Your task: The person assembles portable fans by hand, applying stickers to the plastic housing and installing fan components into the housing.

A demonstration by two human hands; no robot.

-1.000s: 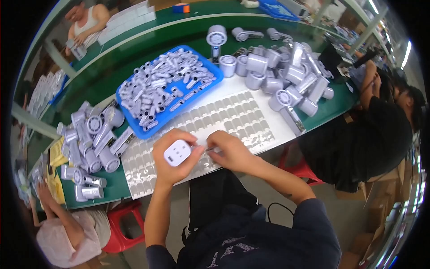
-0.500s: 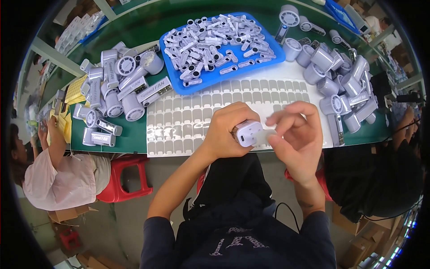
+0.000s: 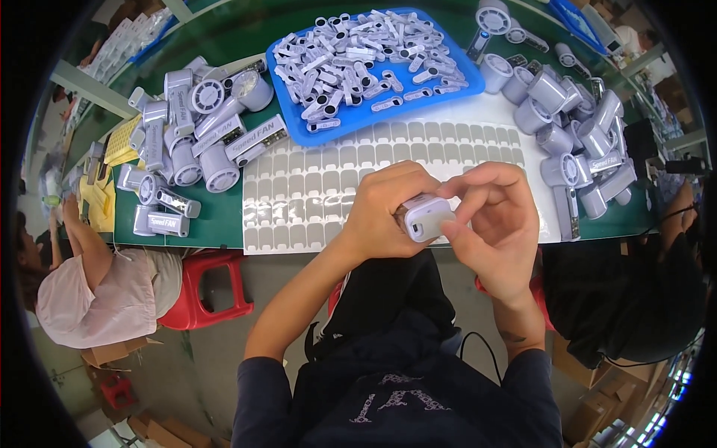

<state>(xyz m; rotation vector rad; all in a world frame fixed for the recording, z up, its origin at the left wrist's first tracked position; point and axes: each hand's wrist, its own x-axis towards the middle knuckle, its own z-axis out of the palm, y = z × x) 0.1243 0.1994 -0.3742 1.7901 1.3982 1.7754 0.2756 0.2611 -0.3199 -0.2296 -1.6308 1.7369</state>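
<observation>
My left hand [image 3: 388,207] is wrapped round a pale lilac handheld fan [image 3: 426,222], its base end with a small port turned towards me. The rest of the fan is hidden in the fist. My right hand [image 3: 497,231] is closed in a pinch at the right edge of that end, thumb tip touching it. The thin sticker in this pinch lies against the base end and hardly shows. Beneath both hands spreads a white sheet of grey stickers [image 3: 299,193] in rows.
A blue tray [image 3: 478,81] heaped with small lilac parts stands beyond the sheet. Piles of fans [image 3: 216,160] lie to the left, with more fans [image 3: 590,138] to the right. People sit on both sides; a red stool [image 3: 196,295] is at left.
My right hand has brought the sticker from just beside the fan onto its base end, and its fingers have closed in. The fan has shifted slightly right in my left hand.
</observation>
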